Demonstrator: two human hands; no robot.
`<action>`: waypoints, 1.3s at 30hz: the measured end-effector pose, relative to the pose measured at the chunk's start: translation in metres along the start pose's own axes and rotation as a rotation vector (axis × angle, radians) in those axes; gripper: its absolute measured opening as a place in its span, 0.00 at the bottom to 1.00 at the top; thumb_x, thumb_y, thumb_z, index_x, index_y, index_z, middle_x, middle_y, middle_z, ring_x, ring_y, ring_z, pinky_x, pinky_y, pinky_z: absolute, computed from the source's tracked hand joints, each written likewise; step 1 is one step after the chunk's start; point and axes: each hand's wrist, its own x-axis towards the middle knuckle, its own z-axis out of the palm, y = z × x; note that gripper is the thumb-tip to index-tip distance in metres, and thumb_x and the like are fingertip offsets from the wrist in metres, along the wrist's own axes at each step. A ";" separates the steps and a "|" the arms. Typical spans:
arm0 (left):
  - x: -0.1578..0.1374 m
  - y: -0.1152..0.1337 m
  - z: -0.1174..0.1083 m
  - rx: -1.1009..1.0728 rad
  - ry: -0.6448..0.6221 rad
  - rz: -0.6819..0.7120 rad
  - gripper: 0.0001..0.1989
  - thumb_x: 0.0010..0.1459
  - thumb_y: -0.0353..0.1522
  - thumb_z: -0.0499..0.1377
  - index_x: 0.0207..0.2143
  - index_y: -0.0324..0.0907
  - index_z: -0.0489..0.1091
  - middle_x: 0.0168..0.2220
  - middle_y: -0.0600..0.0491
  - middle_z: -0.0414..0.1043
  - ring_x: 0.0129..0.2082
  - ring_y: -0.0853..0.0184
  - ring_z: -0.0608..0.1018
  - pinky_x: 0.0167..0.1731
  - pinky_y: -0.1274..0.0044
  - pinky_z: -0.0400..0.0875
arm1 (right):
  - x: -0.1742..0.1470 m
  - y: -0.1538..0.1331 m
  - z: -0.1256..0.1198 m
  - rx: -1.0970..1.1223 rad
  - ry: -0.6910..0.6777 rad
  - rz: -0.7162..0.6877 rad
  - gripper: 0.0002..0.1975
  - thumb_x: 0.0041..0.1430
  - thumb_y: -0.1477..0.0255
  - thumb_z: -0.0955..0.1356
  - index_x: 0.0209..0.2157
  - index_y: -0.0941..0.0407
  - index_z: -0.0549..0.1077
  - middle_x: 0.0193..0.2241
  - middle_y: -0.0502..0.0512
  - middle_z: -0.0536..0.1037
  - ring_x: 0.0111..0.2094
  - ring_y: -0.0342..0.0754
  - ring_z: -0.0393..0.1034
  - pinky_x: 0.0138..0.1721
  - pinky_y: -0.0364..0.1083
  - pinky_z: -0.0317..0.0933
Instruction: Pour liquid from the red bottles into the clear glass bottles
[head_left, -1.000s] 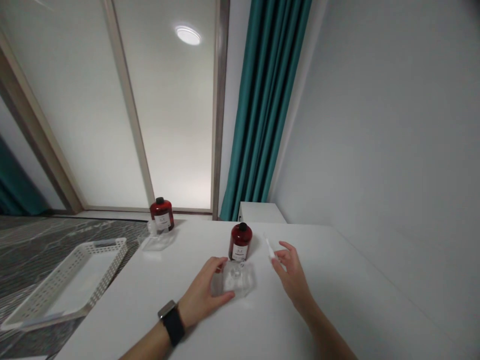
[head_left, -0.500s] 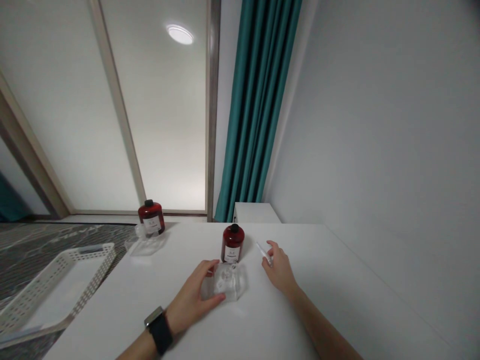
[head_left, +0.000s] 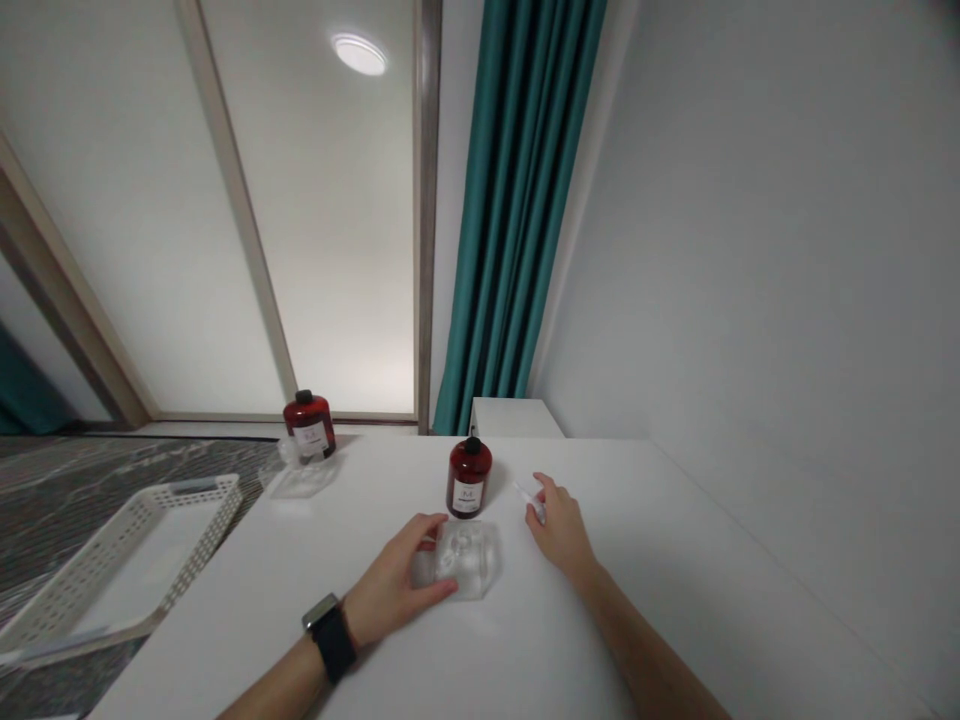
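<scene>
My left hand (head_left: 397,580), with a dark-banded watch on its wrist, curves around a clear square container (head_left: 466,562) on the white table, thumb on the near side and fingers on the far side. What lies inside the container is hard to make out. Just behind it stands a dark red bottle (head_left: 469,480) with a black cap and white label. To the right, my right hand (head_left: 559,525) pinches a thin whitish stick (head_left: 525,491) low over the table. Its fingers partly cover the stick, so its exact kind does not show.
A second red bottle (head_left: 310,424) stands at the table's far left corner, behind a clear container (head_left: 300,483). Left of the table (head_left: 360,690) is a white perforated basket (head_left: 161,600). A small white cabinet (head_left: 514,418), a green curtain (head_left: 517,220) and a wall are beyond.
The whole view has shifted slightly. Both hands keep nearly the same places and holds, the left on the clear container and the right on the stick.
</scene>
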 end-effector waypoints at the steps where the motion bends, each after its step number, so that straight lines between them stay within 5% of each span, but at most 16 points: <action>1: 0.000 0.000 0.000 -0.002 -0.010 0.003 0.31 0.51 0.29 0.65 0.56 0.46 0.60 0.54 0.47 0.68 0.53 0.56 0.73 0.54 0.62 0.68 | 0.000 0.000 0.000 -0.004 0.002 0.001 0.23 0.56 0.74 0.63 0.55 0.59 0.64 0.35 0.58 0.76 0.39 0.55 0.70 0.43 0.52 0.61; 15: 0.000 -0.002 0.000 -0.002 -0.016 -0.007 0.31 0.51 0.30 0.65 0.57 0.46 0.60 0.54 0.46 0.69 0.52 0.54 0.74 0.55 0.58 0.68 | -0.001 0.004 0.003 0.071 0.020 0.007 0.27 0.52 0.74 0.66 0.56 0.57 0.65 0.39 0.59 0.75 0.42 0.57 0.68 0.47 0.55 0.61; 26: 0.000 -0.010 0.000 -0.020 -0.011 0.039 0.33 0.50 0.30 0.66 0.58 0.46 0.60 0.55 0.45 0.69 0.53 0.53 0.74 0.54 0.59 0.69 | 0.002 0.018 -0.003 0.414 0.144 0.093 0.26 0.56 0.67 0.66 0.56 0.54 0.61 0.40 0.56 0.75 0.44 0.52 0.72 0.51 0.56 0.65; 35: -0.003 -0.008 -0.005 -0.073 -0.017 0.010 0.40 0.48 0.32 0.68 0.61 0.42 0.56 0.57 0.42 0.66 0.56 0.51 0.70 0.58 0.56 0.63 | 0.003 -0.011 -0.013 0.580 0.111 0.082 0.16 0.58 0.67 0.65 0.48 0.55 0.69 0.39 0.58 0.77 0.43 0.53 0.73 0.52 0.59 0.65; 39: 0.001 0.004 -0.015 -0.106 0.080 0.029 0.23 0.58 0.35 0.59 0.56 0.41 0.63 0.54 0.43 0.69 0.54 0.54 0.72 0.57 0.59 0.66 | 0.010 -0.032 -0.013 0.661 0.037 0.051 0.13 0.57 0.69 0.65 0.44 0.54 0.72 0.39 0.58 0.79 0.42 0.53 0.75 0.48 0.56 0.68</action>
